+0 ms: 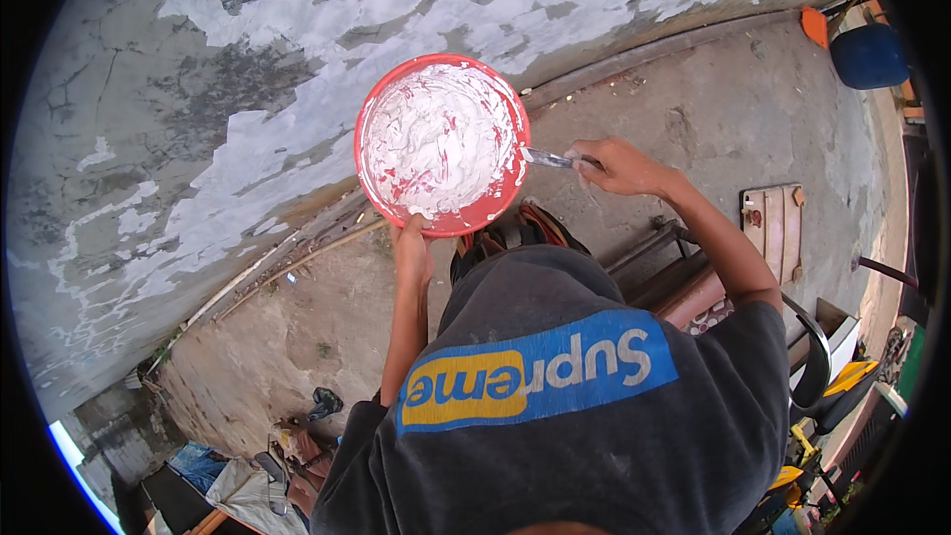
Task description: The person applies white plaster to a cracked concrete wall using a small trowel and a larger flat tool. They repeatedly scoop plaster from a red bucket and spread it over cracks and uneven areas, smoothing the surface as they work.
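Observation:
My left hand (411, 248) grips the near rim of a round red plastic basin (483, 212). White putty-like paste (436, 134) is smeared thickly over the inside, with red showing through in streaks. My right hand (616, 166) is closed round the handle of a putty knife (551, 158), right of the basin. Its metal blade points left and its tip meets the basin's right rim, with some white paste there. White smears mark the fingers of my right hand.
Ahead stands a grey wall (267, 89) with white patches. A bench-like frame (654, 248) and a small wooden board (773, 233) lie right on the concrete floor (684, 119). A blue drum (868, 56) stands far right; cloths (238, 485) lie lower left.

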{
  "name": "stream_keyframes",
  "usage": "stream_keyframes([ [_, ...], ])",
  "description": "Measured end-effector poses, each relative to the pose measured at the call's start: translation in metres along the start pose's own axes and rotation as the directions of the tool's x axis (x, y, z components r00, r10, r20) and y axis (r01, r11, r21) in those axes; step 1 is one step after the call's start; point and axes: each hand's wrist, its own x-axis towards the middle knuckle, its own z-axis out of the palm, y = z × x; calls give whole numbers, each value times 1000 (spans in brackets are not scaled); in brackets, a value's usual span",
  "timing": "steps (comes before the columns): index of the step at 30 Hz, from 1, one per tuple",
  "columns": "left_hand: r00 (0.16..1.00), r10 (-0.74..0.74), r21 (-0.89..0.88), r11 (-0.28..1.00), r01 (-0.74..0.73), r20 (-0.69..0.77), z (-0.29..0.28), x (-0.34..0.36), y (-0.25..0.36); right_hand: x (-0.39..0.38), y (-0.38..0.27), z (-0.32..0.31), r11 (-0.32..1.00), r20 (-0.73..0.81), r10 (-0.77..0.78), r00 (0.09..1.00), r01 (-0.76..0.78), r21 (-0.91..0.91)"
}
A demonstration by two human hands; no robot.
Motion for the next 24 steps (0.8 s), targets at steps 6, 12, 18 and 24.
stream_keyframes([
  [6, 999, -45, 40, 998, 44, 16, 20, -17, 4, 4, 18, 5, 952, 75, 187, 979, -200, 231],
  [12, 996, -79, 64, 995, 76, 49, 25, -21, 5, -7, 21, 14, 950, 97, 224, 970, -240, 200],
  [18, 994, -105, 21, 994, 105, 26, 41, -23, 3, -12, 19, 38, 874, 254, 263, 931, -341, 346],
  [24, 993, -113, 7, 994, 112, 35, 41, -19, -5, -4, 8, 60, 721, 289, 244, 926, -373, 584],
])
